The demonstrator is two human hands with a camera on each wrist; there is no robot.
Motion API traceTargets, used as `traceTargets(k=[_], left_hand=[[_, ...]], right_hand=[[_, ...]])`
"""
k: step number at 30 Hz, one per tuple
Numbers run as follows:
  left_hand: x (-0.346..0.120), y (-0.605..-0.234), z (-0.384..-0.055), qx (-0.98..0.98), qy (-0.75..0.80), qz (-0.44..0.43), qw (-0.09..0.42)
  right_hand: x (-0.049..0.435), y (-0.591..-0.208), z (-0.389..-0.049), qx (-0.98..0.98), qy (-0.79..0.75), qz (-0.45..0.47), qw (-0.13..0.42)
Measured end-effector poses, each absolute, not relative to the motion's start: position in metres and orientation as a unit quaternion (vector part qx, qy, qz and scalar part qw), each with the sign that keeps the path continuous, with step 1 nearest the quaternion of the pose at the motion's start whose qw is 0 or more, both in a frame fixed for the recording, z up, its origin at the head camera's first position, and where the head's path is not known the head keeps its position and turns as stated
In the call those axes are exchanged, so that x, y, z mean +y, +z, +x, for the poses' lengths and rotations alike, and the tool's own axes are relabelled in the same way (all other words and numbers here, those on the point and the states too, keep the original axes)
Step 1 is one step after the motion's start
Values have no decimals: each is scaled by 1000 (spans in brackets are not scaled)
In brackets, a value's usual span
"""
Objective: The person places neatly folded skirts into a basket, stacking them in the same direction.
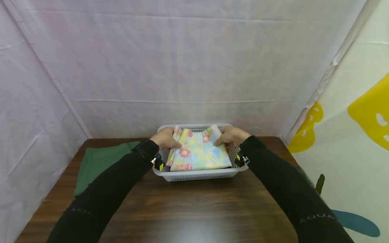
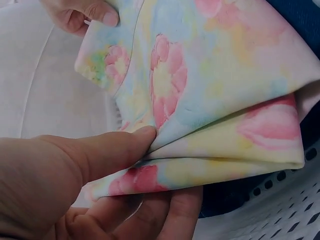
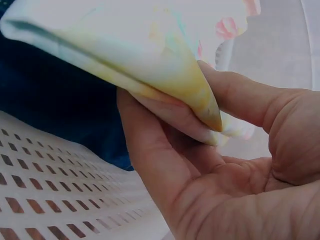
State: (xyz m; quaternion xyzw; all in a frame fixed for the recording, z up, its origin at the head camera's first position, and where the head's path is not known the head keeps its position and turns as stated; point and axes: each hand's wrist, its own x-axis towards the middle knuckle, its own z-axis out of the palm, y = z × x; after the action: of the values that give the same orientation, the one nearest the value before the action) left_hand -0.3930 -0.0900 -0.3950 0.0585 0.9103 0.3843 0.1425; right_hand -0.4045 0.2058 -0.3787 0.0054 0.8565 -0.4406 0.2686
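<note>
A folded floral cloth garment, pastel yellow, blue and pink, lies within the rim of a white perforated plastic basket. My left hand pinches its left side, thumb on top and fingers beneath the folded layers, as the left wrist view shows. On the opposite side my right hand grips the other edge, thumb above and fingers under the fold. Below the floral garment, dark blue fabric shows in the right wrist view, inside the basket.
A green folded cloth lies on the brown wooden table, left of the basket and partly behind the left sleeve. White fabric walls rise behind the table and on both sides; the right one carries yellow printed shapes.
</note>
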Motion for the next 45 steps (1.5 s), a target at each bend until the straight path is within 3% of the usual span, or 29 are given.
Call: traceTargets(k=[6,16,25,36,39,45], left_hand=[[-86,-393,-392,930,336,67,132],[-100,-372,-373,959,253,113,53],[-125,-363,-358,936,324,136,14],[-165,-376,-333,931,331,151,-35],[-189,-402,-342,933,319,156,-63],[-221,-412,-323,943,297,138,-58]], right_hand=[[211,-377,-399,868,-421,-5,262],[216,-369,-385,933,-279,-155,163],[212,-368,-375,935,-252,-234,87],[201,-383,-354,919,-276,-280,28],[197,-387,-348,918,-273,-286,19],[185,-391,-337,914,-262,-310,-2]])
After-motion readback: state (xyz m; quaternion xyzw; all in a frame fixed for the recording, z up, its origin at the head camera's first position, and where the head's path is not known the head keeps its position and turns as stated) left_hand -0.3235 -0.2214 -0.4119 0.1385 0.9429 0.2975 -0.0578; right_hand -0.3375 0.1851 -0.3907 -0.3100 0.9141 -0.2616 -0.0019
